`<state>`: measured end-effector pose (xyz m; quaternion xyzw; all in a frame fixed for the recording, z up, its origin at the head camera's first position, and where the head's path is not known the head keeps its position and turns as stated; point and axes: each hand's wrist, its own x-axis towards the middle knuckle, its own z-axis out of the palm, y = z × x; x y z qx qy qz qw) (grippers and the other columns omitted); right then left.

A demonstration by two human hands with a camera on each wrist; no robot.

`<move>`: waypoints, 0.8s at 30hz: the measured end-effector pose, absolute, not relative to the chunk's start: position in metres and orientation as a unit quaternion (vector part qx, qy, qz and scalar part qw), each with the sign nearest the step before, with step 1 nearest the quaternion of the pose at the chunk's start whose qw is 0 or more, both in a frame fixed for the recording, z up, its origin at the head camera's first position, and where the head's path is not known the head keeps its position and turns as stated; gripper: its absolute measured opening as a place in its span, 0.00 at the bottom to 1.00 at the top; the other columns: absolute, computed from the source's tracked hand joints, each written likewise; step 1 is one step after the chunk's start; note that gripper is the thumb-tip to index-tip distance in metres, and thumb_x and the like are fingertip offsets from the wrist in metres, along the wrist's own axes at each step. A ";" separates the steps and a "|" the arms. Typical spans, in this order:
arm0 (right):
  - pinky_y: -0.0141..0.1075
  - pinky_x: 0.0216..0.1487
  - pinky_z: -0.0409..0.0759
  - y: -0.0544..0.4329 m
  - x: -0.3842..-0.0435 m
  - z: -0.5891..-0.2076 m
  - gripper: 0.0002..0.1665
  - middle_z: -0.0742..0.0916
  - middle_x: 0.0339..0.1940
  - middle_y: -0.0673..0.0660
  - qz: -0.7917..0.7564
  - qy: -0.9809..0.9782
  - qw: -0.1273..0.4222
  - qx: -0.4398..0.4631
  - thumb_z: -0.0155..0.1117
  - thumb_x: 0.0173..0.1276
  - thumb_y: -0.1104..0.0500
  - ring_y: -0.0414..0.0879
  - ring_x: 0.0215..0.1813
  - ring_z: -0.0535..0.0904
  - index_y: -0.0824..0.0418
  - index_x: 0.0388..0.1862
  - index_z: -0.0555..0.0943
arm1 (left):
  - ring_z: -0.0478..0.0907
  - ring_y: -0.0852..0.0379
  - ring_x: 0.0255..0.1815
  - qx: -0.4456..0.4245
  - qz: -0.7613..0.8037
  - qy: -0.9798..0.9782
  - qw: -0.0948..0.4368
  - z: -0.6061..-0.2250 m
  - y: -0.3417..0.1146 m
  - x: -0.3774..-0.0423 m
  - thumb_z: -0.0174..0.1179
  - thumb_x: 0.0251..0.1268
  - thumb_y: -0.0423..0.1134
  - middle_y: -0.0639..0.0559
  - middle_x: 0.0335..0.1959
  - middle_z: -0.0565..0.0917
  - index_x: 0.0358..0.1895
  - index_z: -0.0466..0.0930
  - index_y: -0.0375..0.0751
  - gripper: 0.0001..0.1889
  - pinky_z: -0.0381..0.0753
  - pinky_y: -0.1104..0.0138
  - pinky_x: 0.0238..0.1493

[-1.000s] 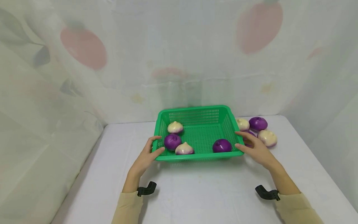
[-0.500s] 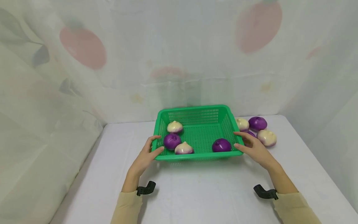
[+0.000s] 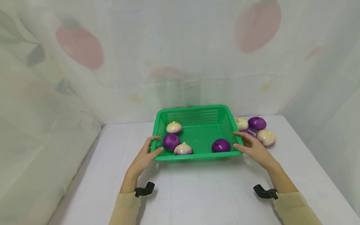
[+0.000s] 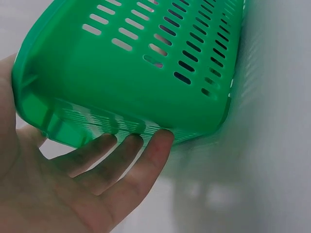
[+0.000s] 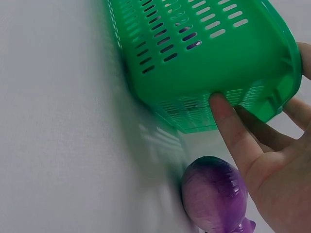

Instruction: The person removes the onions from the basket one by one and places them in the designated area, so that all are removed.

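Observation:
A green plastic basket (image 3: 198,157) with slotted walls stands on the table in the head view, with several onions inside. At its left side lie a pale onion (image 3: 174,127), a purple onion (image 3: 171,142) and another pale onion (image 3: 183,149); a purple onion (image 3: 221,146) sits near the front right corner. My left hand (image 3: 144,158) grips the basket's left end, thumb over the rim. On the right end my right hand (image 3: 255,151) holds the rim likewise. Both wrist views show fingers (image 4: 146,170) (image 5: 235,133) against the outside of the walls.
Outside the basket, right of it, are several more onions, among them a purple one (image 3: 257,123) and a pale one (image 3: 266,138). One onion (image 5: 214,194) lies close below my right hand. A patterned curtain (image 3: 180,56) hangs behind the white table (image 3: 197,193).
The whole head view has drifted slightly, so everything appears a little farther left. Both hands keep the same hold on the basket, and the onions stay put.

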<state>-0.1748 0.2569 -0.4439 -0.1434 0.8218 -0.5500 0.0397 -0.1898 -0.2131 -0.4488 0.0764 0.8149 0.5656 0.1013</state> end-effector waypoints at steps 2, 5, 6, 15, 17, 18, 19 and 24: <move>0.17 0.60 0.64 0.257 -0.175 -0.444 0.35 0.68 0.76 0.66 -0.552 0.821 0.039 -0.144 0.64 0.76 0.54 0.66 0.77 0.60 0.63 0.76 0.66 | 0.48 0.34 0.80 0.082 0.563 0.816 0.098 -0.449 -0.214 -0.190 0.62 0.73 0.54 0.46 0.80 0.51 0.75 0.59 0.57 0.33 0.56 0.33 0.70; 0.17 0.60 0.64 0.257 -0.174 -0.445 0.34 0.68 0.76 0.66 -0.556 0.817 0.039 -0.146 0.64 0.76 0.54 0.66 0.77 0.60 0.63 0.76 0.66 | 0.47 0.34 0.80 0.091 0.548 0.826 0.092 -0.448 -0.214 -0.190 0.63 0.71 0.57 0.46 0.81 0.52 0.75 0.60 0.56 0.35 0.53 0.34 0.71; 0.17 0.60 0.64 0.257 -0.174 -0.445 0.34 0.68 0.76 0.66 -0.558 0.816 0.039 -0.146 0.64 0.76 0.54 0.66 0.77 0.60 0.63 0.76 0.66 | 0.47 0.34 0.80 0.091 0.542 0.830 0.090 -0.447 -0.215 -0.191 0.63 0.71 0.58 0.46 0.81 0.53 0.75 0.60 0.55 0.35 0.52 0.33 0.71; 0.19 0.61 0.66 0.256 -0.177 -0.444 0.35 0.67 0.77 0.65 -0.584 0.797 0.048 -0.149 0.64 0.76 0.56 0.65 0.77 0.60 0.64 0.76 0.65 | 0.56 0.38 0.77 0.080 0.463 0.879 0.084 -0.426 -0.217 -0.189 0.60 0.72 0.60 0.46 0.79 0.58 0.76 0.62 0.55 0.34 0.64 0.35 0.65; 0.20 0.61 0.67 0.256 -0.177 -0.444 0.35 0.67 0.77 0.65 -0.588 0.794 0.049 -0.147 0.64 0.76 0.56 0.64 0.77 0.60 0.64 0.76 0.65 | 0.59 0.39 0.76 0.087 0.447 0.887 0.078 -0.421 -0.217 -0.190 0.60 0.72 0.60 0.46 0.79 0.59 0.76 0.62 0.53 0.35 0.67 0.37 0.65; 0.20 0.61 0.67 0.256 -0.177 -0.444 0.35 0.67 0.77 0.65 -0.589 0.794 0.049 -0.147 0.64 0.76 0.56 0.65 0.77 0.60 0.64 0.76 0.65 | 0.60 0.39 0.75 0.092 0.440 0.890 0.074 -0.419 -0.217 -0.190 0.61 0.72 0.59 0.45 0.78 0.59 0.76 0.62 0.52 0.35 0.68 0.38 0.65; 0.20 0.61 0.67 0.256 -0.177 -0.444 0.35 0.67 0.77 0.65 -0.589 0.793 0.050 -0.146 0.64 0.76 0.56 0.65 0.77 0.60 0.64 0.76 0.65 | 0.62 0.39 0.74 0.097 0.434 0.893 0.071 -0.417 -0.217 -0.191 0.61 0.71 0.59 0.45 0.78 0.59 0.75 0.62 0.50 0.35 0.69 0.40 0.65; 0.19 0.61 0.66 0.257 -0.176 -0.446 0.36 0.66 0.78 0.64 -0.581 0.800 0.055 -0.139 0.65 0.76 0.54 0.66 0.78 0.59 0.62 0.76 0.65 | 0.68 0.39 0.69 0.120 0.404 0.906 0.044 -0.413 -0.220 -0.193 0.62 0.71 0.57 0.40 0.74 0.64 0.74 0.65 0.44 0.35 0.74 0.44 0.63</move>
